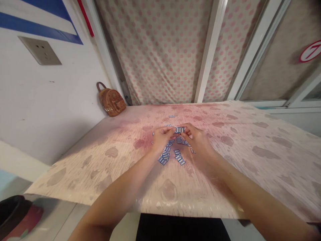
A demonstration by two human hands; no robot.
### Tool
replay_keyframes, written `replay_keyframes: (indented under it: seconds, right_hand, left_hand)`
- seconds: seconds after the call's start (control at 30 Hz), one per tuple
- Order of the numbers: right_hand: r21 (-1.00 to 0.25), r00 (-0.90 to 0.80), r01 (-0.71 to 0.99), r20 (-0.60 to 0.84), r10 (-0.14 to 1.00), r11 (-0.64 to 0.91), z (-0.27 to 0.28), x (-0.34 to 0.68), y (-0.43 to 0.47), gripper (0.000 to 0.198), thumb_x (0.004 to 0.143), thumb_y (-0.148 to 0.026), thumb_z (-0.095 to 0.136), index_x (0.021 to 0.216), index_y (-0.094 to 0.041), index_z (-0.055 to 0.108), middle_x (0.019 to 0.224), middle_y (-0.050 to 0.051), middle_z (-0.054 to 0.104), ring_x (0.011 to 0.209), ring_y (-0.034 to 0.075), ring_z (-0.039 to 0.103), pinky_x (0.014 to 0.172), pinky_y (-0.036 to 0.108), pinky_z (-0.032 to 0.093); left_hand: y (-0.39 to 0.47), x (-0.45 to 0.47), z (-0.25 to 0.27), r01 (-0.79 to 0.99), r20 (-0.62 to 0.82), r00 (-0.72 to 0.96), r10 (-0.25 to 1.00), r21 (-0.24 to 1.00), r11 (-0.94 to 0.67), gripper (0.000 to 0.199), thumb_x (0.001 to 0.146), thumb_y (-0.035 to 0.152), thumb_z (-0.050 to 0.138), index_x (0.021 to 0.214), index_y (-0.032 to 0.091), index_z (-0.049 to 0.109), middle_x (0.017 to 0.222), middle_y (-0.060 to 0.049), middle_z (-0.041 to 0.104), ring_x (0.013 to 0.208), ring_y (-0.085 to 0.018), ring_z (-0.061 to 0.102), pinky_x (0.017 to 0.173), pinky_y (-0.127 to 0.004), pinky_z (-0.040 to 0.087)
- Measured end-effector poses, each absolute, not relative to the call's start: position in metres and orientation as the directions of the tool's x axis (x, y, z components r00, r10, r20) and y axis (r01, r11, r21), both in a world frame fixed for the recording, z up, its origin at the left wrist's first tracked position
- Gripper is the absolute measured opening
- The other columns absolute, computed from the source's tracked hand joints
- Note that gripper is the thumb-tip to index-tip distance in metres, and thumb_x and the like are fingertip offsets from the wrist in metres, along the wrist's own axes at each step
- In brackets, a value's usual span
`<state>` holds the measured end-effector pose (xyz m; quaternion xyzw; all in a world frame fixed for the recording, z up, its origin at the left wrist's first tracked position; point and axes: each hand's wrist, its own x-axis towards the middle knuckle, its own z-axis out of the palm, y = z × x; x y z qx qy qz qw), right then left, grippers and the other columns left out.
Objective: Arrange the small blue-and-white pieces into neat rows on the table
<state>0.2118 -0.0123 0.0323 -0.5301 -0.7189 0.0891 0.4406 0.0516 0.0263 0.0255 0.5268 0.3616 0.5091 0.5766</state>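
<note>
Between my two hands, a small flat strip with blue and pale bars [179, 130] is held just above the table. My left hand [162, 138] pinches its left end, while my right hand [197, 136] has the right end between thumb and fingers. More strips of the same look lie beneath and around the hands. One overlapping heap [164, 157] sits in front of the left wrist, and another group [179, 157] lies to its right. Farther back, a lone strip [172, 116] rests on the cloth. Some pieces are partly hidden by my fingers.
A patterned plastic tablecloth [168, 190] covers the table. At its back left corner, a small brown backpack [113, 101] leans by the wall. A dotted curtain [160, 50] hangs behind the table. A dark and pink bin-like object [21, 216] stands on the floor at left.
</note>
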Motion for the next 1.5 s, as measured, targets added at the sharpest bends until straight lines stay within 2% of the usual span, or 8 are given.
replay_keyframes:
  seconds: [0.1,0.17,0.3,0.5,0.7,0.9,1.27,1.5]
  right_hand:
    - [-0.736,0.008,0.551,0.476,0.879,0.393,0.028,0.214,-0.008,0.023,0.087,-0.028,0.055,0.108,-0.021,0.061,0.076,0.001,0.067,0.067,0.017,0.064,0.065,0.028,0.049]
    - [-0.825,0.027,0.436,0.411,0.911,0.359,0.025,0.216,-0.004,0.02,0.089,-0.032,0.051,0.101,-0.021,0.063,0.072,0.001,0.067,0.062,0.016,0.064,0.063,0.029,0.05]
    - [-0.897,0.031,0.32,0.332,0.943,0.306,0.023,0.216,-0.002,0.021,0.088,-0.037,0.053,0.08,-0.02,0.062,0.068,0.001,0.066,0.055,0.014,0.062,0.059,0.028,0.05]
    - [-0.922,0.039,0.265,0.301,0.953,0.281,0.022,0.211,-0.002,0.023,0.086,-0.037,0.056,0.073,-0.018,0.06,0.066,0.001,0.066,0.052,0.013,0.061,0.057,0.027,0.048]
    - [-0.924,0.075,0.286,0.285,0.956,0.253,0.026,0.213,-0.002,0.02,0.086,-0.032,0.054,0.072,-0.019,0.059,0.065,0.001,0.067,0.053,0.013,0.062,0.058,0.026,0.049]
    - [-0.929,0.065,0.275,0.276,0.959,0.249,0.028,0.213,-0.004,0.022,0.085,-0.034,0.055,0.07,-0.019,0.06,0.065,0.002,0.068,0.053,0.014,0.062,0.059,0.028,0.049]
    - [-0.939,0.042,0.232,0.269,0.962,0.252,0.024,0.212,-0.003,0.024,0.084,-0.038,0.058,0.069,-0.019,0.059,0.065,0.002,0.068,0.052,0.013,0.062,0.058,0.027,0.05]
    - [-0.933,0.054,0.251,0.28,0.958,0.259,0.023,0.214,0.0,0.027,0.084,-0.041,0.059,0.07,-0.019,0.059,0.066,0.002,0.069,0.053,0.013,0.062,0.059,0.028,0.05]
  left_hand:
    - [0.027,0.051,0.026,-0.207,0.139,0.202,0.969,0.974,-0.096,0.023,0.077,0.035,0.074,0.087,0.014,0.075,0.085,-0.007,0.076,0.08,-0.02,0.072,0.079,-0.031,0.056]
    - [0.027,0.052,0.026,-0.193,0.157,0.186,0.97,0.974,-0.12,0.021,0.078,0.033,0.073,0.088,0.014,0.075,0.086,-0.007,0.076,0.081,-0.02,0.072,0.078,-0.031,0.056]
    - [0.026,0.053,0.027,-0.143,0.195,0.169,0.966,0.975,-0.172,0.016,0.081,0.029,0.069,0.087,0.015,0.075,0.086,-0.006,0.076,0.08,-0.02,0.072,0.074,-0.029,0.056]
    - [0.026,0.056,0.025,-0.088,0.245,0.178,0.953,0.968,-0.233,0.014,0.083,0.027,0.067,0.084,0.015,0.074,0.083,-0.006,0.076,0.075,-0.02,0.073,0.068,-0.028,0.056]
    - [0.024,0.053,0.027,-0.171,0.204,0.228,0.952,0.971,-0.168,0.021,0.084,0.035,0.067,0.088,0.015,0.074,0.079,-0.006,0.075,0.076,-0.02,0.072,0.074,-0.031,0.056]
    - [0.027,0.051,0.025,-0.161,0.172,0.226,0.959,0.977,-0.137,0.02,0.082,0.034,0.068,0.087,0.016,0.074,0.077,-0.005,0.074,0.076,-0.018,0.07,0.072,-0.028,0.054]
    - [0.032,0.053,0.02,-0.149,0.209,0.228,0.951,0.973,-0.178,0.019,0.078,0.034,0.071,0.081,0.016,0.073,0.074,-0.004,0.071,0.071,-0.015,0.065,0.067,-0.026,0.052]
    - [0.03,0.05,0.022,-0.072,0.255,0.195,0.947,0.967,-0.245,0.024,0.08,0.038,0.069,0.085,0.016,0.076,0.079,-0.004,0.072,0.069,-0.015,0.062,0.066,-0.025,0.05]
